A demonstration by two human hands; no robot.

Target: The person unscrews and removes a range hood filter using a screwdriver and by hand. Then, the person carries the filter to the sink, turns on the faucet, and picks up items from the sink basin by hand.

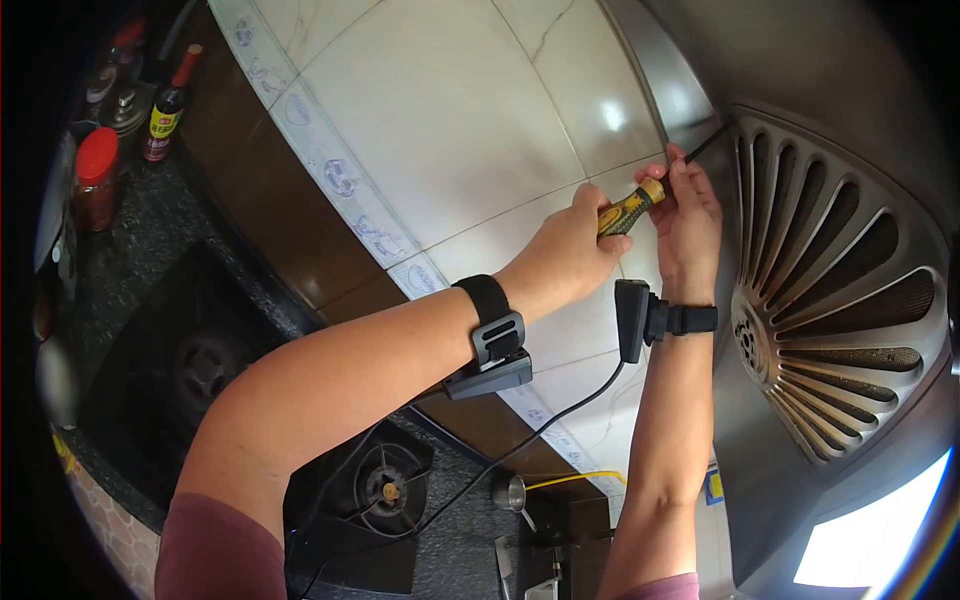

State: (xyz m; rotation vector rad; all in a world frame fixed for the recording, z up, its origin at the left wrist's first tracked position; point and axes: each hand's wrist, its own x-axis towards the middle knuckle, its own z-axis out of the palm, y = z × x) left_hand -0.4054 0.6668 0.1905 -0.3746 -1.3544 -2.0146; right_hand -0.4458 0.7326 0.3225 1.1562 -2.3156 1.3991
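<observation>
My left hand (580, 240) is closed around the yellow-and-black handle of a screwdriver (630, 208). Its dark shaft slants up and right to the top corner of a slotted metal range hood filter (757, 335). The fingers of my right hand (690, 215) pinch the tool just past its handle, close to the hood. Where exactly the tip meets the filter's edge is too dark to make out. Both wrists wear black straps carrying small black devices, with a cable running down from them.
Behind my hands stands a tiled wall (450, 130). Below are a black gas stove (385, 490), a metal cup (510, 492) and a yellow hose (575, 478). A sauce bottle (165, 120) and a red-lidded jar (96, 180) stand on the dark counter at left.
</observation>
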